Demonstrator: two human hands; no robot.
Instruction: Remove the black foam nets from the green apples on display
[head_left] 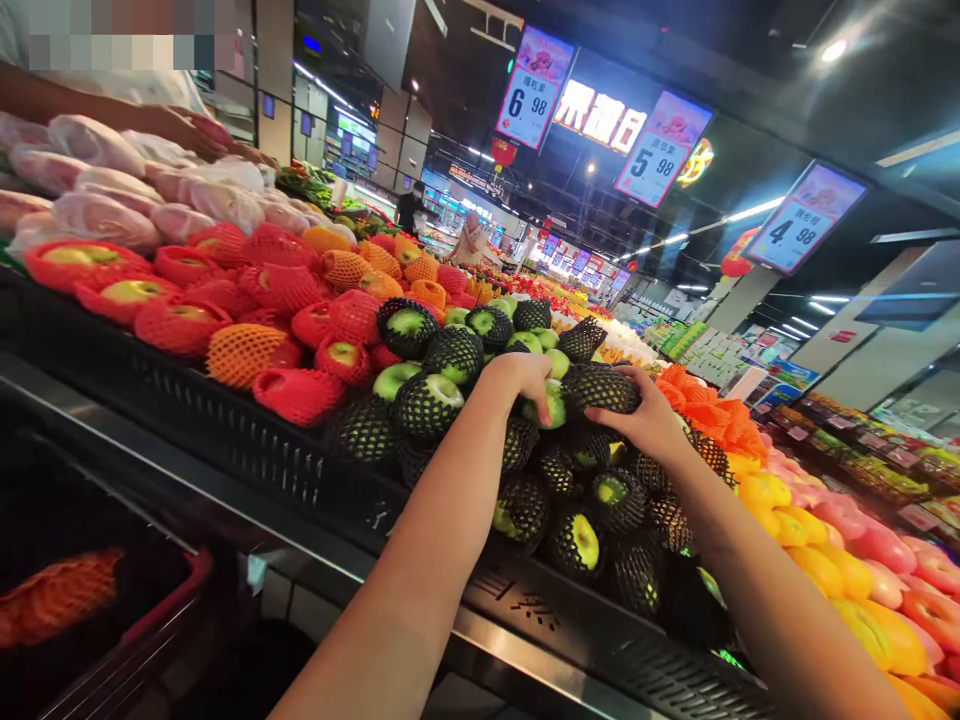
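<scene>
Over the heap of fruit, my left hand (516, 376) has its fingers curled round a bare green apple (556, 404). Just to its right, my right hand (654, 418) grips a black foam net (598, 388); whatever fruit is inside barely shows. The net's left end is right beside the green apple. Below and around both hands lie several green apples in black nets (576, 540), with bare green ones (396, 380) among them. My left fingertips are partly hidden behind the hand and apple.
Red-netted apples (283, 272) and bagged fruit (105, 220) fill the left. Yellow fruit (817, 550) and pink apples (885, 545) lie right. A black slotted crate wall (247, 440) edges the display. A basket (161, 600) is at lower left; another person's arm (97, 110) reaches in upper left.
</scene>
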